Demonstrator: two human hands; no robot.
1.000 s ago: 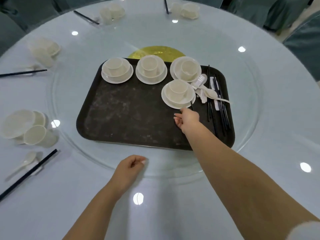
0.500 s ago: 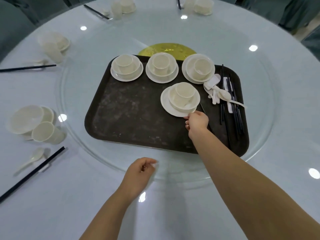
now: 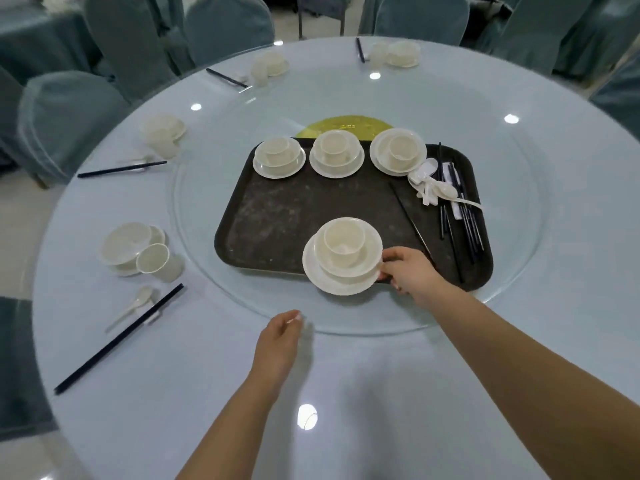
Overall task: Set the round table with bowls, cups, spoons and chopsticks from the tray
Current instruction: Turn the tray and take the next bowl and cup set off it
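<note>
Pale blue cloth covers the round table [image 3: 346, 393] in front of me, with teal-covered chairs ringed behind it. Nearest, my left hand [image 3: 282, 336] hovers at the near edge of the glass turntable [image 3: 512, 292], fingers loosely curled and holding nothing. Just beyond it my right hand [image 3: 405, 270] pinches the right rim of the stacked set [image 3: 343, 256], cup in bowl on saucer. Half a second ago that set sat mid-tray, just in front of the back row; now I have dragged it to the near lip of the dark tray [image 3: 277, 216], its saucer overhanging the edge toward me. I judge the next move is lifting it clear and setting it at the bare place before me, keeping the stack level so the cup does not tip. To my left a finished place [image 3: 138, 249] lies with its spoon and chopsticks. Farther back three more sets [image 3: 334, 154] wait on the tray, with the spoons [image 3: 431, 185] and chopsticks [image 3: 464, 216] heaped at its right side. Three settings stand along the far rim
</note>
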